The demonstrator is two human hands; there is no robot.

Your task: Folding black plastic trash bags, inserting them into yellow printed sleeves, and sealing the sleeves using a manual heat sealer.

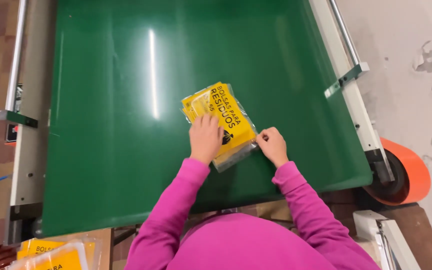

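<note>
Packet [222, 116] of yellow-labelled bags in clear wrap lies flat on the green conveyor belt [111, 125], pinned under the flattened left hand [205, 138] so it cannot slide, while the right hand [272, 145], just beside, pinches its near corner with curled fingers.

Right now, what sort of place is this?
Probably a packing line in a factory or warehouse: a green conveyor belt with metal side rails, a yellow packet on it, more packets stacked nearby.
</note>
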